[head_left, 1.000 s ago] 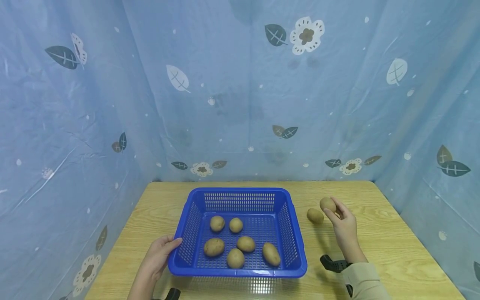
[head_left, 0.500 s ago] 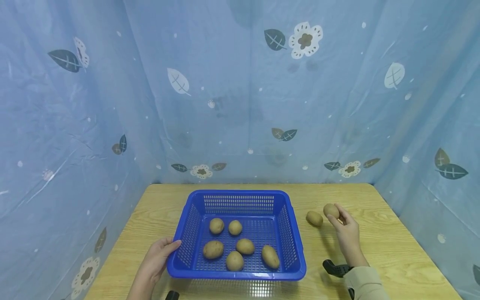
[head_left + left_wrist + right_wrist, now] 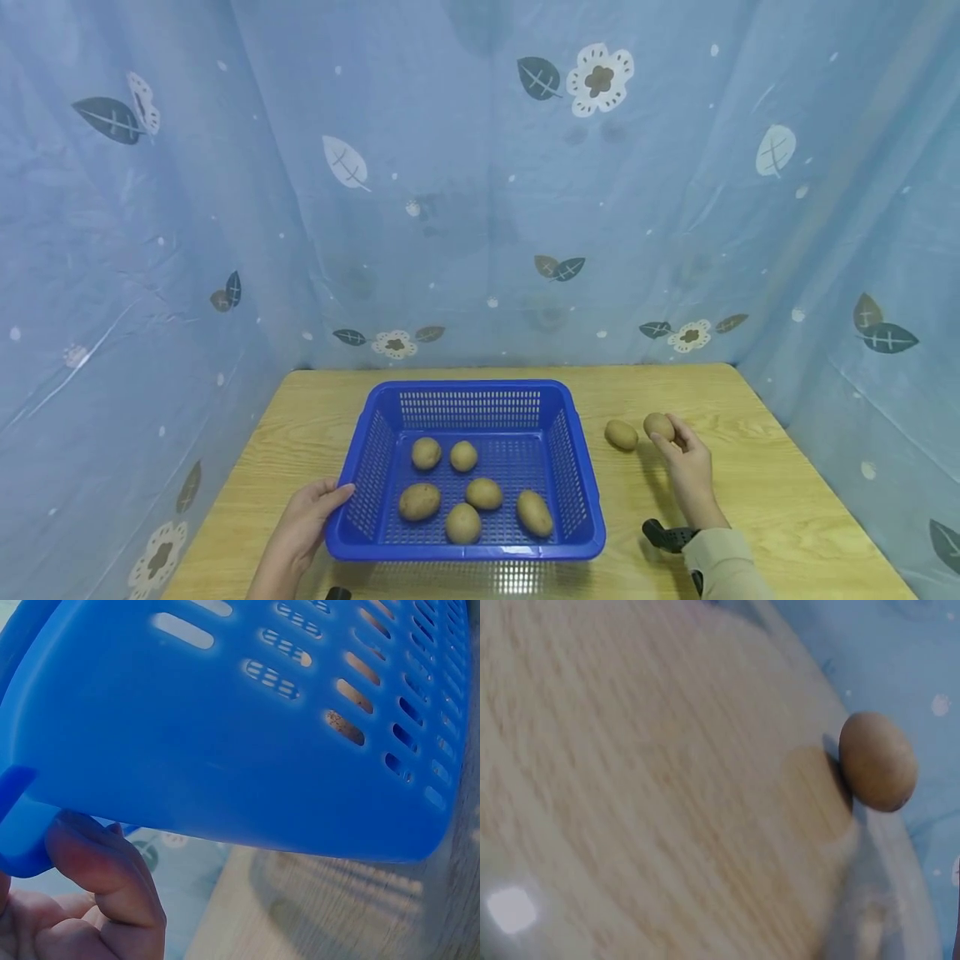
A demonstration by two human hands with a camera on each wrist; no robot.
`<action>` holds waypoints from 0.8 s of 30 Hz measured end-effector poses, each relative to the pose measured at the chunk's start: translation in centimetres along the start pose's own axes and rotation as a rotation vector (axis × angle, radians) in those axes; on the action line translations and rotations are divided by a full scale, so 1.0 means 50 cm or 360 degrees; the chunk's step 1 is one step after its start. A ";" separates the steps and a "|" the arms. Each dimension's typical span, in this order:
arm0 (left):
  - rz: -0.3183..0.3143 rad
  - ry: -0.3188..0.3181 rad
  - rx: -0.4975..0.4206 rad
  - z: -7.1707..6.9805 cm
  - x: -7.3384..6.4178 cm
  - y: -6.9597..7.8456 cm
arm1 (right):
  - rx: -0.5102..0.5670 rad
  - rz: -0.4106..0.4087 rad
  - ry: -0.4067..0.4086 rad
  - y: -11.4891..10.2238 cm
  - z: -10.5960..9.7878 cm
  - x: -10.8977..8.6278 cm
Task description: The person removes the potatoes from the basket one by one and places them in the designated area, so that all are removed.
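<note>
My left hand (image 3: 303, 521) grips the left rim of a blue plastic basket (image 3: 465, 552), with the thumb over the edge. Seen from the left wrist, curled fingers (image 3: 105, 874) press under the rim beside the slotted wall (image 3: 210, 750). Several potatoes lie spread on the basket's floor, among them a long potato (image 3: 534, 512) at the right. To the right of the basket, my right hand (image 3: 690, 471) pinches a round potato (image 3: 657, 427) between thumb and fingers. Just left of it, another potato (image 3: 621, 434) lies on the table; a potato (image 3: 877, 761) also appears in the right wrist view.
The wooden table (image 3: 787, 500) reaches back to a blue patterned curtain (image 3: 420, 208), which also hangs at both sides. A black wrist mount (image 3: 666, 535) sits by the right sleeve (image 3: 723, 562), low over the tabletop.
My right hand, still pinching the round potato, has moved a little to the right and lower, away from the potato on the table. The left hand keeps its hold on the basket rim.
</note>
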State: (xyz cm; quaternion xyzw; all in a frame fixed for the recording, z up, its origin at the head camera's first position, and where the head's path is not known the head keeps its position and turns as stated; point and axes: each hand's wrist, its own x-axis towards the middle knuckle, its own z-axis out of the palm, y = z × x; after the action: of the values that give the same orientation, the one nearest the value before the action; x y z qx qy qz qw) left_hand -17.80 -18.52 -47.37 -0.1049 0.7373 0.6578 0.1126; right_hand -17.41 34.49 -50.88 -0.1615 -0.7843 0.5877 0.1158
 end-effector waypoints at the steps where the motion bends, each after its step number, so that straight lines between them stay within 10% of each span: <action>1: 0.0009 -0.0004 0.0001 0.001 0.001 -0.001 | -0.0018 0.0008 -0.0006 0.002 -0.004 0.002; 24: 0.0057 -0.0075 0.0002 -0.006 0.000 0.000 | -0.0052 0.0246 0.0032 0.048 0.001 0.030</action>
State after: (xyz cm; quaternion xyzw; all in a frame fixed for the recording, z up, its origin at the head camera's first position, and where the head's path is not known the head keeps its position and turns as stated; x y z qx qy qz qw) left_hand -17.80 -18.82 -47.33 -0.0760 0.7368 0.6614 0.1181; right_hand -18.54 35.67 -53.22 -0.2293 -0.7777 0.5804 0.0755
